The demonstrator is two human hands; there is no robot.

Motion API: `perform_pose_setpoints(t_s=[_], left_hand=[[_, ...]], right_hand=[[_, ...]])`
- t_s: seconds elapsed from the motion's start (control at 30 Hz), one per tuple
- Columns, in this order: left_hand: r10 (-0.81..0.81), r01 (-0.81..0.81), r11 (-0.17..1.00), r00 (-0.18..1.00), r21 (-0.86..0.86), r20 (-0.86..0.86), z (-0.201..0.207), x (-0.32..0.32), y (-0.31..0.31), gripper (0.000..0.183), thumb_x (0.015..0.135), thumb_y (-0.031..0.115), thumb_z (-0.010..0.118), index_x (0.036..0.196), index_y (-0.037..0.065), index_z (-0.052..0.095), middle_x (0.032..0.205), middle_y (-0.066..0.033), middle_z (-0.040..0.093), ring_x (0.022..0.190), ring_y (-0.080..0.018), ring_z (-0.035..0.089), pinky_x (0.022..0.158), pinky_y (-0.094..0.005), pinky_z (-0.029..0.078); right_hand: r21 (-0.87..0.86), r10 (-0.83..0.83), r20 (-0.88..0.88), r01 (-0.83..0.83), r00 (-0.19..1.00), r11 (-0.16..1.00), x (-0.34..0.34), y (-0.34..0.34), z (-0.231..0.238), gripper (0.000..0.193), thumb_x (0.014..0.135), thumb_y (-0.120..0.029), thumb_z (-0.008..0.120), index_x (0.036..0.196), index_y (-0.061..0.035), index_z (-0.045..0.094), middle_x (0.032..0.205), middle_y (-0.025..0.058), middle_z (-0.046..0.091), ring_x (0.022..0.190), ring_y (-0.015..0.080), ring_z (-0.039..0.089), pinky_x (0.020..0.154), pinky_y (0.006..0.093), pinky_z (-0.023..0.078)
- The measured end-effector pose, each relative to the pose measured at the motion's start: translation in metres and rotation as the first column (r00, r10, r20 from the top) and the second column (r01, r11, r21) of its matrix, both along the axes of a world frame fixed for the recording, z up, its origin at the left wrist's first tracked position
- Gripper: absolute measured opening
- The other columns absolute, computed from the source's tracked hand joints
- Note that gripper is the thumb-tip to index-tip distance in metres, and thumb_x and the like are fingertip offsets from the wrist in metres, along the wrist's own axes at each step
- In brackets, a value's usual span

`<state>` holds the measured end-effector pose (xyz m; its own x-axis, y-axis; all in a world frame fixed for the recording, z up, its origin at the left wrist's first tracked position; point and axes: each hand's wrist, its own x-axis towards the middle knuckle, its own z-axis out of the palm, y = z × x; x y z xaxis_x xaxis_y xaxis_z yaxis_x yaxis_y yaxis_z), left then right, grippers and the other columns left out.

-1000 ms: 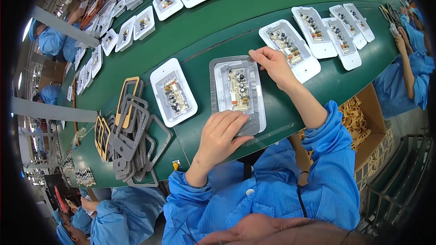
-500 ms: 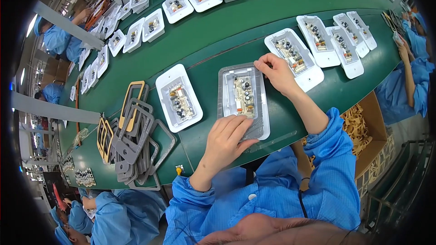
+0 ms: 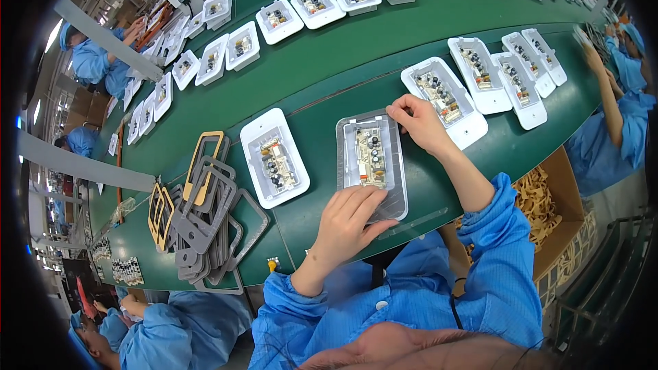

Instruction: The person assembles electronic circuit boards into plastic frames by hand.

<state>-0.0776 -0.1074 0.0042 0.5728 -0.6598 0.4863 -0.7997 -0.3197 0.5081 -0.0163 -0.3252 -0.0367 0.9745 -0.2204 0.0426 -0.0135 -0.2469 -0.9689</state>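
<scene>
Fingers, right hand (image 3: 423,125): closed on the far right corner of a grey gasket (image 3: 389,205).
Fingers, left hand (image 3: 345,225): laid over its near end, thumb held apart.
White tray (image 3: 351,161): set on the green table (image 3: 317,140), topped by the gasket; circuit board (image 3: 371,154) seated inside.
Leftward: another tray (image 3: 259,125), then piled frames (image 3: 203,225).

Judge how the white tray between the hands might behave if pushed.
The white tray lies flat and looks wide, so it probably won't roll or tip. Its crisp walls suggest stiff plastic. The circuit board inside has exposed parts, so hard knocks might damage it.
</scene>
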Motion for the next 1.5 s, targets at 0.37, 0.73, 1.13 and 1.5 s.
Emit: perform_pose_setpoints(t_s=[0.37,0.73,1.13,1.5], left_hand=[[-0.024,0.024,1.000,1.000,0.004,-0.007,0.000,-0.002,-0.004,0.047,0.057,0.022,0.076,0.095,0.002,0.057,0.090,-0.0105,0.059,0.080,-0.0267,0.057,0.068,-0.0337,0.046],[-0.030,0.029,0.999,0.999,0.021,0.029,-0.002,-0.007,-0.003,0.045,0.058,0.024,0.075,0.095,0.004,0.058,0.091,-0.0095,0.059,0.080,-0.0257,0.057,0.068,-0.0339,0.046],[0.078,-0.091,0.992,0.988,0.088,0.133,-0.014,-0.024,-0.003,0.046,0.060,0.022,0.073,0.097,0.002,0.057,0.098,-0.0106,0.058,0.091,-0.0273,0.055,0.078,-0.0365,0.045],[0.068,-0.083,0.992,0.986,0.100,0.150,-0.015,-0.027,-0.003,0.045,0.061,0.021,0.073,0.098,0.001,0.056,0.101,-0.0127,0.058,0.094,-0.0287,0.055,0.082,-0.0391,0.044]], right_hand=[[0.045,0.108,-0.068,-0.105,0.992,0.993,0.000,-0.006,0.011,0.016,0.082,-0.014,0.058,0.079,0.0018,0.056,0.068,0.0028,0.057,0.055,0.0077,0.052,0.049,0.0198,0.042],[0.121,0.145,-0.109,-0.131,0.983,0.984,-0.001,-0.008,0.010,0.015,0.078,-0.011,0.063,0.075,0.0022,0.058,0.068,0.0044,0.058,0.056,0.0096,0.055,0.049,0.0206,0.044],[-0.125,-0.072,-0.123,0.056,0.990,0.991,-0.020,0.006,0.025,0.021,0.076,-0.017,0.066,0.071,0.0010,0.055,0.066,0.0069,0.059,0.056,0.0110,0.055,0.051,0.0229,0.045],[-0.273,-0.075,0.121,0.106,0.990,0.956,-0.114,0.047,0.009,0.023,0.080,-0.018,0.061,0.070,0.0009,0.054,0.058,0.0097,0.049,0.048,0.0147,0.045,0.045,0.0280,0.036]])
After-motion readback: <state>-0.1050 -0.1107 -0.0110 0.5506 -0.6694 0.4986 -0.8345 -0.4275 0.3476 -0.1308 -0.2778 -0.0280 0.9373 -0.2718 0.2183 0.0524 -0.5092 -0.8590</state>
